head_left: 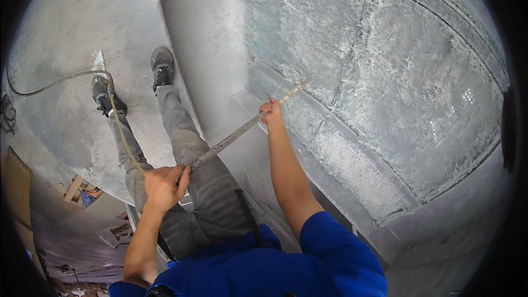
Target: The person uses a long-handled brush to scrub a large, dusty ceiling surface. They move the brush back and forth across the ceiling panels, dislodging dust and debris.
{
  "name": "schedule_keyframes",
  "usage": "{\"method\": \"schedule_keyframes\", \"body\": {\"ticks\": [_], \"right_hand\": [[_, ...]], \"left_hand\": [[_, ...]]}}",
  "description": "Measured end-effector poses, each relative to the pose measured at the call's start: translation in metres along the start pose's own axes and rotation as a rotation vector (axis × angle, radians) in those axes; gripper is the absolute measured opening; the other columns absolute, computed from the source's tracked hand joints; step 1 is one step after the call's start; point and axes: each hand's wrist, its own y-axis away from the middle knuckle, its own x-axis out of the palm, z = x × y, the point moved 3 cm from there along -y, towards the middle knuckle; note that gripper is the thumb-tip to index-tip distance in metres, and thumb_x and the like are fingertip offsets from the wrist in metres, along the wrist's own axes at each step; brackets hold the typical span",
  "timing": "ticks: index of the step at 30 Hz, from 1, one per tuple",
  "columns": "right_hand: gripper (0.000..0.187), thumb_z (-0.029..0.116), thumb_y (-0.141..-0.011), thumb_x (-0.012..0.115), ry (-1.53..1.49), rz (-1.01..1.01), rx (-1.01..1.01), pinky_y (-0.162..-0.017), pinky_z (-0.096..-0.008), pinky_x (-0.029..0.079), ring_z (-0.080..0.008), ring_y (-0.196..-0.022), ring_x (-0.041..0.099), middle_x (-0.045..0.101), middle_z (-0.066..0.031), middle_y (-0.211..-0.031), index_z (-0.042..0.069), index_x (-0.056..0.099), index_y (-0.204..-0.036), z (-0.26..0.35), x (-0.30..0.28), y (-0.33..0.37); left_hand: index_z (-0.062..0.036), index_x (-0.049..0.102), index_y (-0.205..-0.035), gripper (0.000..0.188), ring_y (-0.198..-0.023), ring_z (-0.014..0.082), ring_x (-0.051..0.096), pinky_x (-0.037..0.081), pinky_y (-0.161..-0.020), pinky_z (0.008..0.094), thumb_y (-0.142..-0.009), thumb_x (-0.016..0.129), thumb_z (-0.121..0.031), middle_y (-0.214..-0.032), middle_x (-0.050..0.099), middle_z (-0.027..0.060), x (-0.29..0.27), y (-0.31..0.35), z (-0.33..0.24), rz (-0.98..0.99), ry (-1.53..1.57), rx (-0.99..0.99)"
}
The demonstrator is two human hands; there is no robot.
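My left hand [164, 186] grips the near end of a long, thin, dust-coated rod [242, 129]. My right hand [271, 113] is closed around the same rod farther up, close to its far tip. That tip [302, 84] rests against a rough grey surface matted with white fibres [396, 88], crossed by raised ribs. Both hands hold the rod slanting up to the right. My legs in grey trousers and dark shoes [161, 67] stand on a pale dusty floor below.
A thin hose [55, 81] curves across the floor from the left to my left shoe, and a yellowish cord [124, 137] runs up along my leg. Wooden scraps and debris [82, 191] lie at the lower left beyond the floor's edge.
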Motion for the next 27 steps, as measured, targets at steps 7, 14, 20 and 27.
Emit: {"method": "schedule_keyframes", "body": {"ticks": [7, 14, 20, 27], "right_hand": [[0.034, 0.020, -0.106, 0.053, 0.105, 0.121, -0.010, -0.043, -0.0278, 0.029, -0.0118, -0.047, 0.031, 0.033, 0.0031, -0.062, 0.015, 0.037, -0.077, 0.016, 0.047, -0.017], [0.024, 0.019, -0.109, 0.050, 0.212, 0.231, 0.032, -0.048, -0.0287, 0.036, -0.0115, -0.053, 0.037, 0.039, 0.0001, -0.068, 0.011, 0.038, -0.090, 0.007, 0.102, -0.021], [0.022, 0.021, -0.109, 0.052, 0.239, 0.261, 0.003, -0.050, -0.0300, 0.037, -0.0125, -0.053, 0.038, 0.041, -0.0001, -0.069, 0.011, 0.041, -0.093, -0.001, 0.128, -0.012], [0.025, 0.024, -0.106, 0.059, 0.271, 0.484, -0.110, -0.052, -0.0339, 0.038, -0.0139, -0.055, 0.040, 0.043, -0.0004, -0.069, 0.012, 0.043, -0.090, 0.000, 0.156, 0.050]], "left_hand": [[-0.0061, 0.073, -0.085, 0.011, -0.045, 0.0265, 0.059, 0.045, -0.045, 0.0388, -0.089, 0.077, -0.016, -0.054, 0.059, 0.0078, 0.024, -0.002, -0.026, -0.054, -0.060, -0.041], [-0.0052, 0.073, -0.089, 0.015, -0.046, 0.0269, 0.060, 0.044, -0.044, 0.0392, -0.092, 0.076, -0.019, -0.055, 0.060, 0.0087, 0.049, -0.039, -0.041, -0.095, -0.126, -0.025], [-0.0042, 0.074, -0.093, 0.017, -0.046, 0.0277, 0.060, 0.045, -0.046, 0.0398, -0.094, 0.075, -0.021, -0.057, 0.062, 0.0098, 0.076, -0.047, -0.038, -0.127, -0.154, -0.043], [-0.0043, 0.074, -0.103, 0.019, -0.050, 0.0292, 0.062, 0.046, -0.049, 0.0417, -0.094, 0.075, -0.021, -0.059, 0.062, 0.0109, 0.084, -0.001, -0.004, -0.071, -0.146, -0.086]]}}
